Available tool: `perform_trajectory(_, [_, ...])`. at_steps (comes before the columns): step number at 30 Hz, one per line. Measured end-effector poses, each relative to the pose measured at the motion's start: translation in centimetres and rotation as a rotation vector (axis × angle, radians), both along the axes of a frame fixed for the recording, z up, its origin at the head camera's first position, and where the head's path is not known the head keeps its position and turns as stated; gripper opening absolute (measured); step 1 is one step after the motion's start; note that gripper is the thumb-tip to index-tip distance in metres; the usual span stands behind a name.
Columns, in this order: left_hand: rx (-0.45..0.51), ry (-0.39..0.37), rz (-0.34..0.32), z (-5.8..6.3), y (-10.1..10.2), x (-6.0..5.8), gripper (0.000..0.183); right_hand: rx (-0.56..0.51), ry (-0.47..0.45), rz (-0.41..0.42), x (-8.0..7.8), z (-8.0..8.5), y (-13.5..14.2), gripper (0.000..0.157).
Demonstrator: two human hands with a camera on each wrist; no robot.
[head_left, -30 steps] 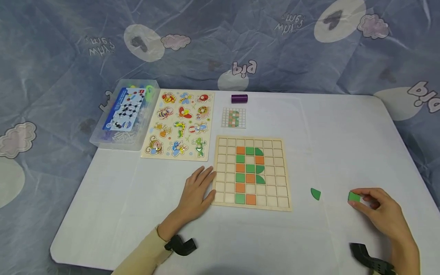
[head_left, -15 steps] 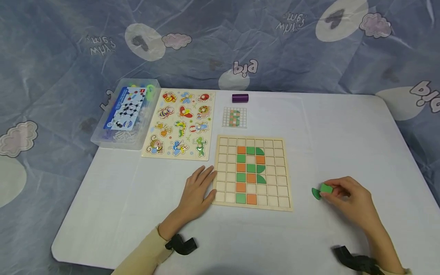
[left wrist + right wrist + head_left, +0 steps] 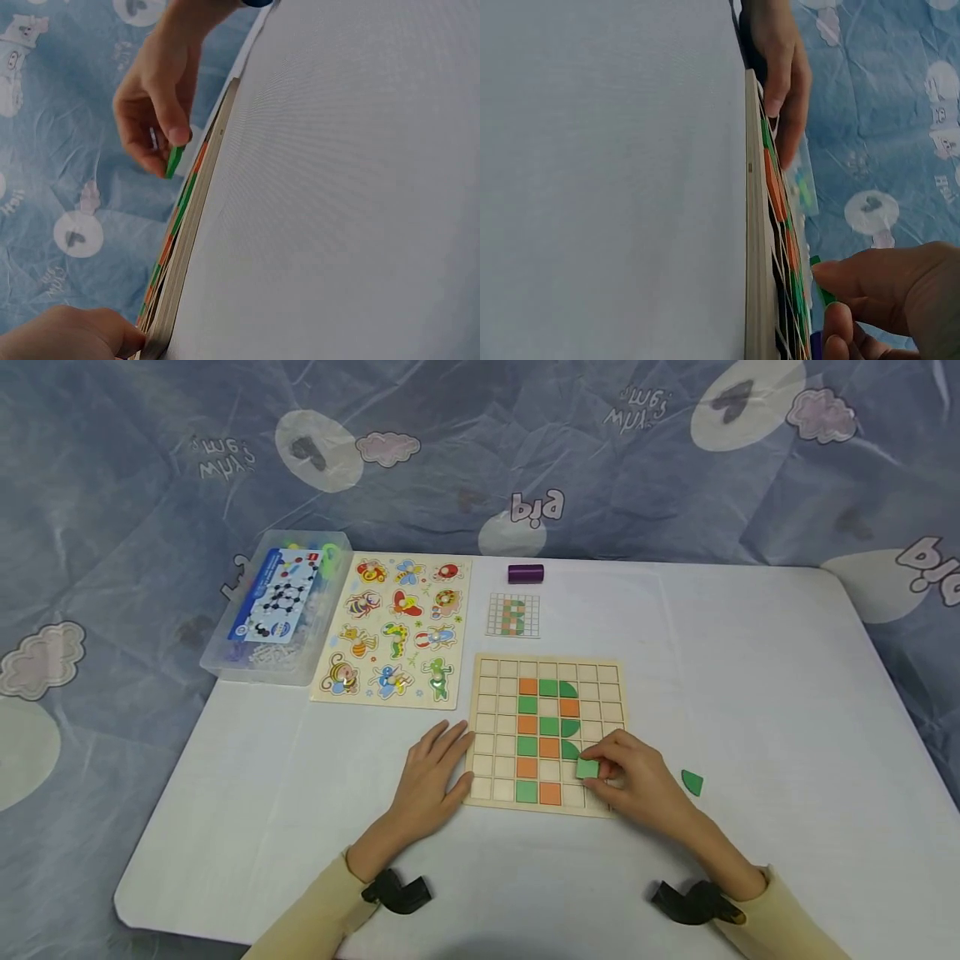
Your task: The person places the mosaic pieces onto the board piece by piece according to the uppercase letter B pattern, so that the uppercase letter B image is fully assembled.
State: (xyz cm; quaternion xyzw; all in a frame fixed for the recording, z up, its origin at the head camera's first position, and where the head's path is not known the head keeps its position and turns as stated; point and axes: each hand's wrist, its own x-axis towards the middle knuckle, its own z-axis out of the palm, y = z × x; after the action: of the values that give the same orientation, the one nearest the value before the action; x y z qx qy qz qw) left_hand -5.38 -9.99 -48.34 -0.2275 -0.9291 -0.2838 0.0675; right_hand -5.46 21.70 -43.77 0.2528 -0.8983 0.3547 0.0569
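Observation:
A wooden grid board [image 3: 608, 693] lies on the white table, with orange and green tiles set in some cells. My right hand [image 3: 648, 781] pinches a green square tile [image 3: 587, 769] between thumb and fingers over the board's lower right part. In the left wrist view that green tile [image 3: 174, 161] is held just above the board's surface. With fingers extended, my left hand [image 3: 427, 777] rests at the board's left edge, fingertips touching it. A green quarter-round tile [image 3: 692, 782] lies on the table right of the board.
Behind the board are a small pattern card [image 3: 513, 615] and a purple cylinder [image 3: 526, 574]. An insect puzzle board [image 3: 383, 667] and a clear plastic box [image 3: 307, 647] stand at the back left. A blue printed cloth [image 3: 585, 468] hangs behind the table.
My right hand has carried the green square tile left from the table's right side, past the quarter-round tile, to above the board. My left hand has stayed in place.

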Motion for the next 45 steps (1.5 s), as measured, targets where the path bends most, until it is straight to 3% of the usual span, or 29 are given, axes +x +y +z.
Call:
perform_trajectory(7, [-0.01,0.005,-0.002,-0.1,0.0,0.0,0.05,0.014,-0.093,0.05,-0.4,-0.3,-1.2,0.029])
perform_trajectory(21, [-0.009,-0.012,-0.001,-0.1,0.1,0.0,0.051,0.012,-0.092,0.033,-0.3,-0.1,-1.1,0.029])
perform_trajectory(30, [-0.007,-0.017,-0.001,-0.1,0.1,0.0,0.051,-0.072,0.027,-0.066,0.5,0.8,2.7,0.042])
perform_trajectory(36, [-0.008,-0.014,0.0,-0.2,0.0,0.0,0.051,-0.045,0.086,-0.176,1.7,0.9,6.6,0.055])
perform_trajectory(45, [-0.003,-0.018,0.002,0.0,0.0,0.0,0.051,-0.025,-0.023,-0.367,3.5,-0.1,11.0,0.061])
